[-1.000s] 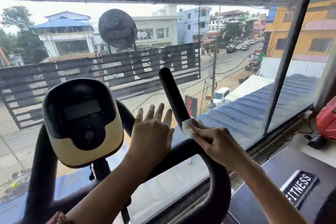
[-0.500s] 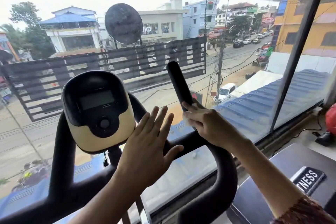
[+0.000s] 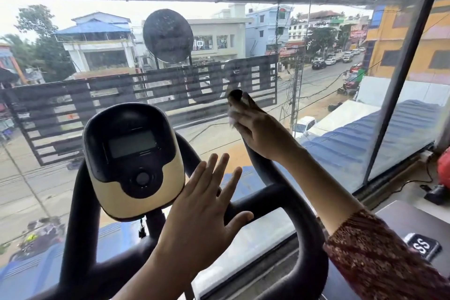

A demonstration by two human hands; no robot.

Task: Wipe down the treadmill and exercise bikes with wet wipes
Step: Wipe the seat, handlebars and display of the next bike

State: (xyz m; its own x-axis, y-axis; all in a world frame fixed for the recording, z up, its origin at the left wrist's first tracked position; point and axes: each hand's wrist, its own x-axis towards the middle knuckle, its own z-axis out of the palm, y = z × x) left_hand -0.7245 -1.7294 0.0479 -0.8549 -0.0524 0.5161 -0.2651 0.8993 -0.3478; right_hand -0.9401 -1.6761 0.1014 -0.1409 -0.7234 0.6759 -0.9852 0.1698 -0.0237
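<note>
Currently, the right hand point(image 3: 258, 129) is clenched round the top of the right-hand grip point(image 3: 255, 165) of the exercise bike point(image 3: 309, 238), with its fingers curled over the bar and pointing toward the window. A white wet wipe point(image 3: 232, 114) is held between those fingers and the grip. Only a small crumpled edge shows at the left side of the hand, just below the rounded black end of the grip. It is blurred, so its full extent cannot be judged. The forearm runs down to the lower right, where a dark red patterned sleeve point(image 3: 379, 258) covers it.

The left hand point(image 3: 204, 214) is released, with fingers straight and spread, thumb out to the right and the back of the hand to the camera. It holds nothing. It stands in front of the black crossbar, between the console and the right-hand grip. Whether it touches the bar cannot be told.

The console point(image 3: 136, 192), black above and cream below, sits tilted at centre-left on the bike's stem. It has a grey screen point(image 3: 131, 143) with a round button point(image 3: 142, 178) beneath.

Beyond the bike is a large window pane point(image 3: 341, 153) with a dark slanted frame post point(image 3: 401, 75). At lower right lies a dark grey panel point(image 3: 401, 219) carrying a black label point(image 3: 425, 247) with the white letters "SS". A red object point(image 3: 444, 168) shows at the right edge, cut off.
</note>
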